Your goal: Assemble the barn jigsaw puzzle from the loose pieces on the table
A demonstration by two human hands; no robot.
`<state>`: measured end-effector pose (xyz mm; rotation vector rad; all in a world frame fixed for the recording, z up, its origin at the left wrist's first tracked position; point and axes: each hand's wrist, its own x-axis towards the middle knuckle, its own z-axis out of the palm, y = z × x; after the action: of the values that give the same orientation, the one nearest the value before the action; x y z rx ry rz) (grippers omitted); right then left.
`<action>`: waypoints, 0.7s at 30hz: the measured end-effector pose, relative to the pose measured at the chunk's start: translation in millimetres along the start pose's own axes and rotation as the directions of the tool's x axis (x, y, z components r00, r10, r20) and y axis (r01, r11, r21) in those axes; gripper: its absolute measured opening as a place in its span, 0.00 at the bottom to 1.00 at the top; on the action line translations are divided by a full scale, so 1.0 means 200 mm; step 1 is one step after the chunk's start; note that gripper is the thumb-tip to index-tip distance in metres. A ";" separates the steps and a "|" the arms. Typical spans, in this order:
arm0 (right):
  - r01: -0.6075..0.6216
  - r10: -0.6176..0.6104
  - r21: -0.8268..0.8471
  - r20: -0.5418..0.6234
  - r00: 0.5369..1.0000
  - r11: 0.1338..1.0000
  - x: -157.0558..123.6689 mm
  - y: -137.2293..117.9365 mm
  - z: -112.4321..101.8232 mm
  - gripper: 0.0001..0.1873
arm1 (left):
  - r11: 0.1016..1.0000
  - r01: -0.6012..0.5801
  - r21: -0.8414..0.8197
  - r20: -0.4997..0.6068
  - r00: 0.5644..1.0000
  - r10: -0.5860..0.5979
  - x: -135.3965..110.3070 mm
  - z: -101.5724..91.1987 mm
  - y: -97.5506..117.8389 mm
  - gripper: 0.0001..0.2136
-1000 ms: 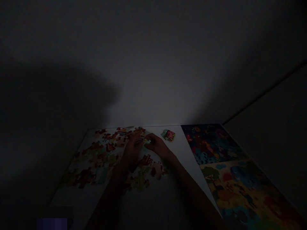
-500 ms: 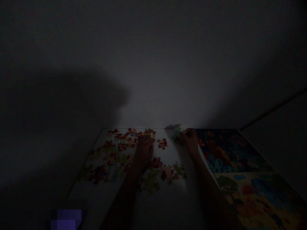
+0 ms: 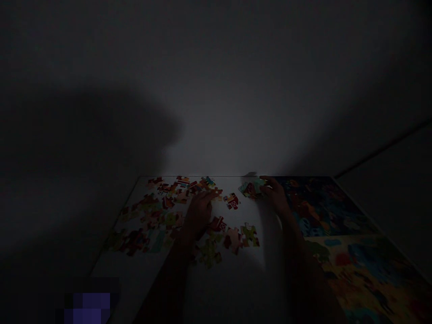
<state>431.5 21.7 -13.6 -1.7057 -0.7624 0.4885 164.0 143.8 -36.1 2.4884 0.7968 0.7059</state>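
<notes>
The scene is very dim. My right hand (image 3: 276, 198) is at the far side of the white table, thumb and fingers closed on the right edge of a small green-and-red joined puzzle section (image 3: 249, 189). My left hand (image 3: 200, 209) lies low over the table with its fingers stretched out. Its fingertips touch or lie just beside a reddish puzzle piece (image 3: 218, 192); which of the two I cannot tell. Between my hands lies a red barn puzzle section (image 3: 232, 201). Nearer me is another red barn piece (image 3: 218, 223).
Many loose puzzle pieces (image 3: 148, 216) spread over the left of the table (image 3: 222, 288). A green piece (image 3: 249, 234) and others lie nearer me. Two colourful picture sheets, a dark one (image 3: 324, 207) and a yellow one (image 3: 364, 279), cover the right side. A wall (image 3: 216, 90) rises behind.
The green-and-red section, tilted up before, now lies flatter on the table. My right hand has shifted slightly right. A reddish piece now shows at my left fingertips. The view has moved slightly.
</notes>
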 end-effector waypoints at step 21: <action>0.112 -0.114 -0.248 0.006 0.994 0.962 0.02 0.10 0.05 0.15 | 0.995 -0.047 0.087 0.072 0.997 0.041 0.00 0.01 0.01 0.16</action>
<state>432.3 28.7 -35.4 -1.8808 -0.9407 0.3168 165.4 141.6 -36.8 2.6025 0.7650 0.6062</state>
